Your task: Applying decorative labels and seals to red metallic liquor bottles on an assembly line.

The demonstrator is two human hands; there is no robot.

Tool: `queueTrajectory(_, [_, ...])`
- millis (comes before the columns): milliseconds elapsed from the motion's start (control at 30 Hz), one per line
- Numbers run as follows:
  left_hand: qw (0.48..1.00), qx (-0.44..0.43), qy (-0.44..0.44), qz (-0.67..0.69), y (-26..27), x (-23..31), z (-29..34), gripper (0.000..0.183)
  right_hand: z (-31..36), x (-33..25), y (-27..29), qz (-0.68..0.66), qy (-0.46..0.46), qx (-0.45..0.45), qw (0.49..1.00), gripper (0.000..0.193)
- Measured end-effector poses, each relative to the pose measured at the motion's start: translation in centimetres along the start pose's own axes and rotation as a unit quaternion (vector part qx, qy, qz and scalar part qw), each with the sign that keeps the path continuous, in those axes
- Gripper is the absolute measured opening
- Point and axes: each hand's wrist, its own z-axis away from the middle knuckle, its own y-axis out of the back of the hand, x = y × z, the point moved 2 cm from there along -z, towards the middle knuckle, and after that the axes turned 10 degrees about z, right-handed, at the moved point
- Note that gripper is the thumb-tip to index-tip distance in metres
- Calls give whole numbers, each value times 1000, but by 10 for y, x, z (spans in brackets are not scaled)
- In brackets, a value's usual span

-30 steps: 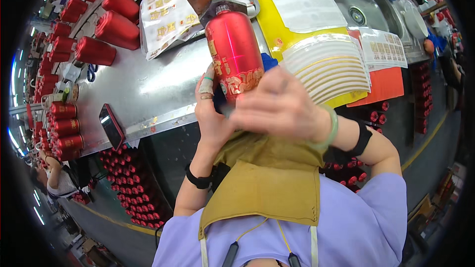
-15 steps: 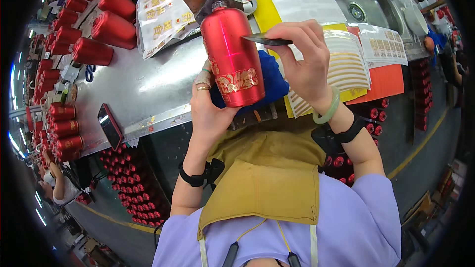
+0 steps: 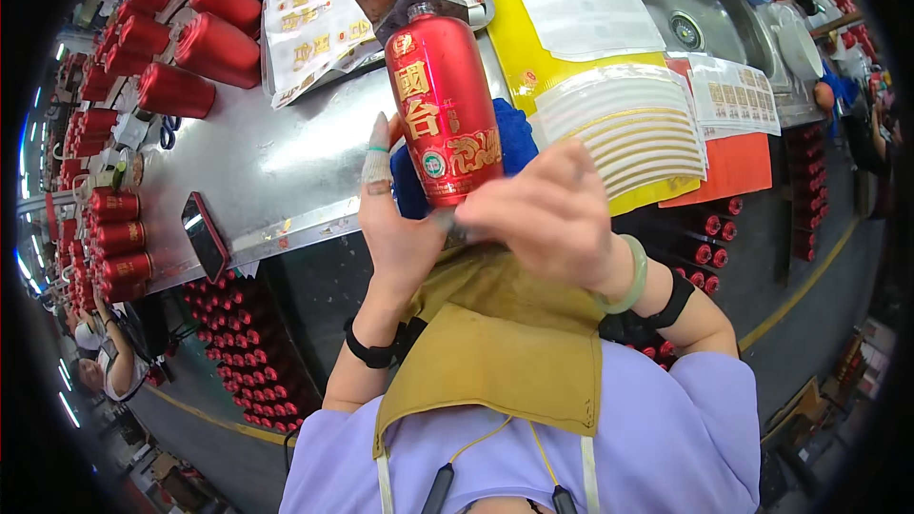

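Note:
A red metallic bottle [image 3: 446,95] lies tilted with its neck end against a dark metal bracket [image 3: 419,8]. Gold characters, a gold dragon band and a round green-and-white mark face up. Under the bottle is a blue cloth [image 3: 514,136]. My left hand [image 3: 390,228] is spread at the lower left of the bottle, a finger stretched along its side and a pale wrap on that finger. Its thumb reaches below the bottle's base. Blurred by motion, my right hand [image 3: 552,219] is closed on a dark pointed tool [image 3: 454,227] near the base and my left thumb.
Gold-patterned sticker sheets [image 3: 314,24] lie on a tray at the back left. Curved gold strips [image 3: 624,128] rest on a yellow sheet at right, before a steel sink [image 3: 687,29]. Red containers [image 3: 219,48] and a phone [image 3: 205,236] occupy the left; red bottles [image 3: 248,352] stand below the table.
The bottle has turned, bringing its gold characters and green mark into view. My right hand has moved down from the bottle's upper side to its base with the tool. My left fingers have straightened.

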Motion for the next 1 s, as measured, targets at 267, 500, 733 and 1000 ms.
queueTrajectory(267, [994, -35, -55, -84, 4, 7, -3, 93, 1, -13, 6, -52, 8, -40, 998, 25])
queueTrajectory(500, [996, -15, 51, 75, -6, -2, -2, 98, 4, -22, 11, -17, -4, -67, 998, 28])
queueTrajectory(733, [999, 4, -11, -47, -7, 7, 1, 81, 10, -15, 6, -13, -5, -32, 999, 24])
queueTrajectory(1000, [996, 29, -63, -58, -7, 13, -3, 90, 5, -16, 9, -3, 34, -50, 998, 27])
